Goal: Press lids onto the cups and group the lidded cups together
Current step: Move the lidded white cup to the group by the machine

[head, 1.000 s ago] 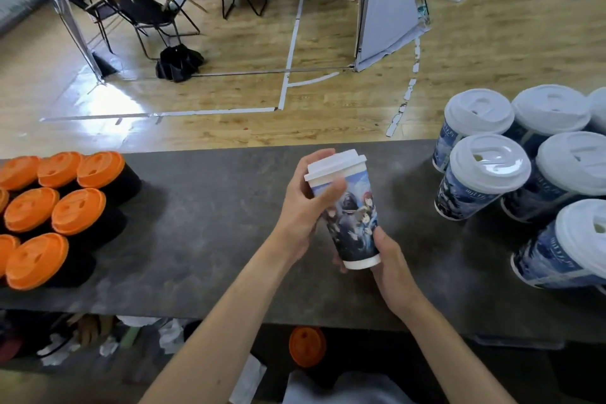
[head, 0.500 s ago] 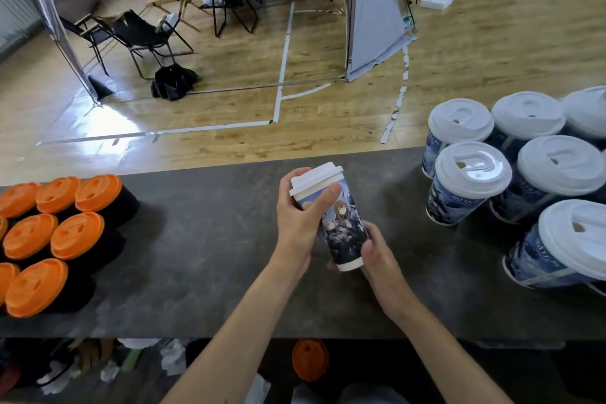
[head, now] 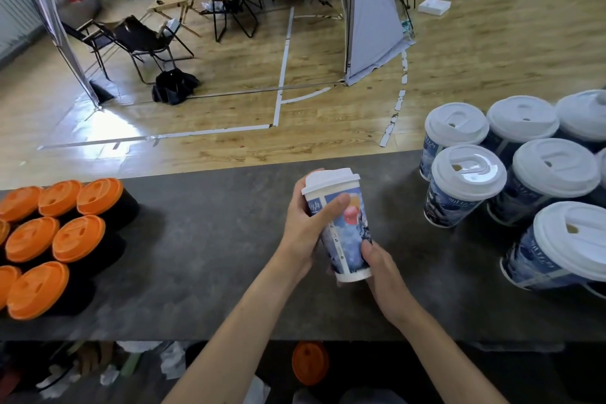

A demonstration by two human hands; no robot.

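Grey counter (head: 196,256), wood floor (head: 229,59) behind; L hand (head: 305,233) & R hand (head: 383,272) fingers round lidded cup (head: 347,239).

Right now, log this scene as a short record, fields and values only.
held cup: printed paper, tilted, white lid on
left hand: grips the cup's upper part
right hand: holds the cup's base
counter: dark grey
counter right: white-lidded cups grouped together
counter left: orange-lidded black cups grouped together
below counter: one orange lid
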